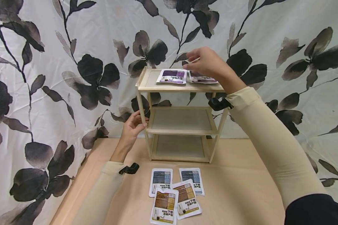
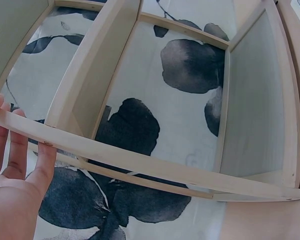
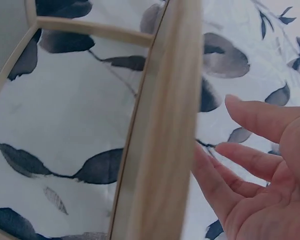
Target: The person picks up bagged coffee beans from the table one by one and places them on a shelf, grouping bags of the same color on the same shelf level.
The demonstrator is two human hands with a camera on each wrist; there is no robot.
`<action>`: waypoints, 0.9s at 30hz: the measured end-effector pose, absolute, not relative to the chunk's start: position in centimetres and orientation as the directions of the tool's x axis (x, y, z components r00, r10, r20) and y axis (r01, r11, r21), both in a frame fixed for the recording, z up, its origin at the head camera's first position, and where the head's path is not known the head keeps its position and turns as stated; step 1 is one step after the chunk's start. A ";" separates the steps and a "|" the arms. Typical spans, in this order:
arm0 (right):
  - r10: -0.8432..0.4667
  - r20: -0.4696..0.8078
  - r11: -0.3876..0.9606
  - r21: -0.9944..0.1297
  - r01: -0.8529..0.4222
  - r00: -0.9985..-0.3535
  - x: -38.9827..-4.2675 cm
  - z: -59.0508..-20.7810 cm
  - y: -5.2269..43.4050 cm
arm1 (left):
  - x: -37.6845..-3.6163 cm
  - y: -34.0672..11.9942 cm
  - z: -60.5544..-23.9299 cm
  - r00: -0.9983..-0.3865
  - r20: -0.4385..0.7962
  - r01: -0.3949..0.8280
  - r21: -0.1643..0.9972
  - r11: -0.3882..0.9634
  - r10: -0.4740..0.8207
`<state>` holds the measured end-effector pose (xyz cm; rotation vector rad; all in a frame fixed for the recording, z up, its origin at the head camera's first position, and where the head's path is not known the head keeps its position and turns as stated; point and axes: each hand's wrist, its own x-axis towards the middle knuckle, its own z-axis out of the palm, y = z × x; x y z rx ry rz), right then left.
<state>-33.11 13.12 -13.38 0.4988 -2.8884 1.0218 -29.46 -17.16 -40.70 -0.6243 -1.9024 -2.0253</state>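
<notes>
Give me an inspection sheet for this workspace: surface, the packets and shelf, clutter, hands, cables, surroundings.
Surface: tan table, bare around the things on it.
Job's things: three-tier wooden shelf upright at the back of the table; two purple packets flat on its top tier; middle and bottom tiers hold nothing; four packets, two blue and two brown, overlapping in front of the shelf.
Clutter: nothing seen.
Hands: left hand touches the shelf's front left post, fingers straight; right hand hovers above the top tier, fingers relaxed, holding nothing.
Cables: nothing seen; a black wrist mount on each sleeve.
Surroundings: white curtain with dark leaf print behind.
</notes>
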 end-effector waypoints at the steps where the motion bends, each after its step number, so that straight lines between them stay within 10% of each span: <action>1: -0.295 0.159 0.726 -0.603 -0.330 -0.942 -32.9 -13.4 13.1 | -29.5 -17.2 -40.7 -0.862 0.500 0.494 0.866 -0.085 0.082; 27: -0.422 0.278 0.510 -0.714 -0.480 -0.863 -26.9 -17.9 13.9 | -29.7 -17.3 -40.4 -0.875 0.476 0.470 0.879 -0.079 0.092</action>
